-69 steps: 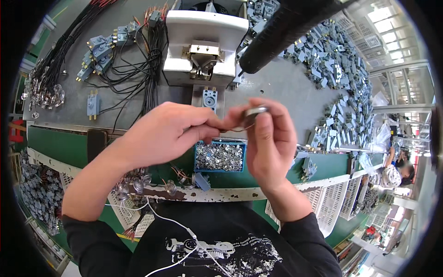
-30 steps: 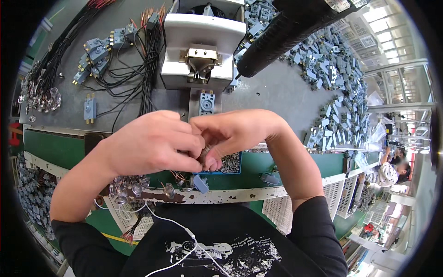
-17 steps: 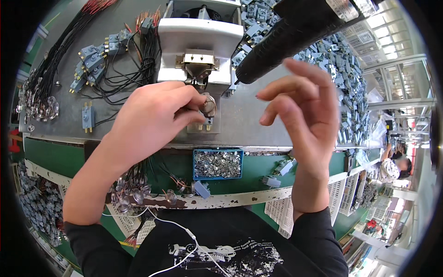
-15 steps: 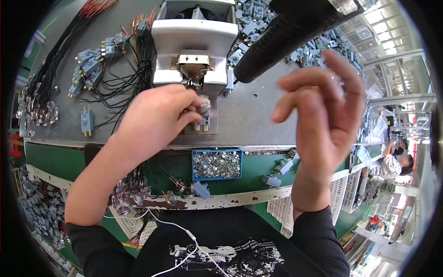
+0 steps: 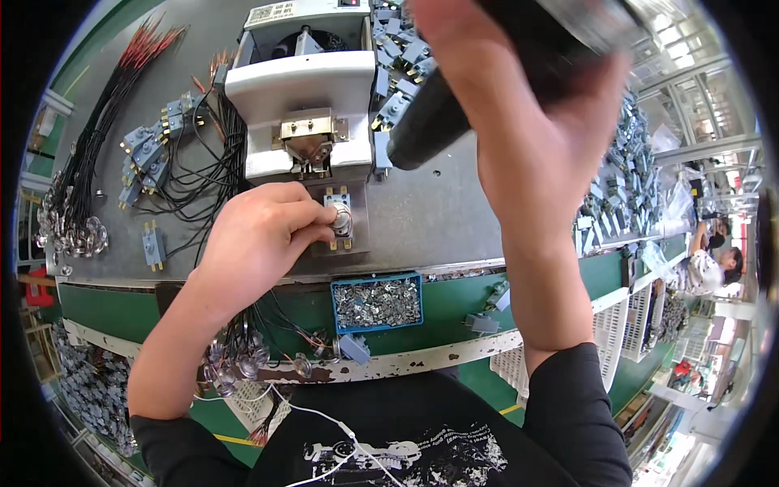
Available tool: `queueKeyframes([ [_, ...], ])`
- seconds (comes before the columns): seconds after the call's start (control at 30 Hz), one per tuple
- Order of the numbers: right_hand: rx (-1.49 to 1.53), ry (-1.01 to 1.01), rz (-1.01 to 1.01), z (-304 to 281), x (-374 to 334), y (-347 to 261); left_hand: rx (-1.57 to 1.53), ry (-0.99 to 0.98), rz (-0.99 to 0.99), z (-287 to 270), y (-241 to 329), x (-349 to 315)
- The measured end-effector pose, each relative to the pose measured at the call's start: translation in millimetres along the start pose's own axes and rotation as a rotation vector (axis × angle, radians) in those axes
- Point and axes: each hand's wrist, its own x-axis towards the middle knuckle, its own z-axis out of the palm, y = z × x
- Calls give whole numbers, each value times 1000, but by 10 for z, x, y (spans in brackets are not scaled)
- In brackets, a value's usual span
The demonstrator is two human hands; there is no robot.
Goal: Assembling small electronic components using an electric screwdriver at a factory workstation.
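Note:
My left hand (image 5: 264, 231) is closed, thumb and forefinger pinching the side of a small grey switch block (image 5: 337, 197) with a round silver cap (image 5: 342, 217). Brass terminals stick out at both ends of the block, which rests on a metal plate (image 5: 355, 235) in front of the silver bench machine (image 5: 300, 81). At the upper right, my right hand (image 5: 527, 122) is raised and wrapped round a thick black electric screwdriver (image 5: 434, 118). Its narrow end points down left, beside the machine. Blur and the frame's edge partly hide those fingers.
Left of the machine lie black wires (image 5: 101, 105) with red ends and several grey switch blocks (image 5: 146, 154). More blocks (image 5: 393, 101) are heaped behind the screwdriver. A blue tray (image 5: 376, 327) of small metal parts sits near the bench edge. A person (image 5: 702, 268) is far right.
My right hand has moved up from above the bench and closed round the black screwdriver. My left hand stays at the switch block, of which more now shows. The whole view has shifted slightly.

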Motion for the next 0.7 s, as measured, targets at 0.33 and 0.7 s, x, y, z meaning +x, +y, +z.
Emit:
queueKeyframes([
  [0.33, 121, 38, -58, 204, 69, -45, -34, -48, -6, -46, -40, 16],
  [0.7, 239, 75, -347, 746, 79, 143, -23, -37, 30, 16, -67, -47],
])
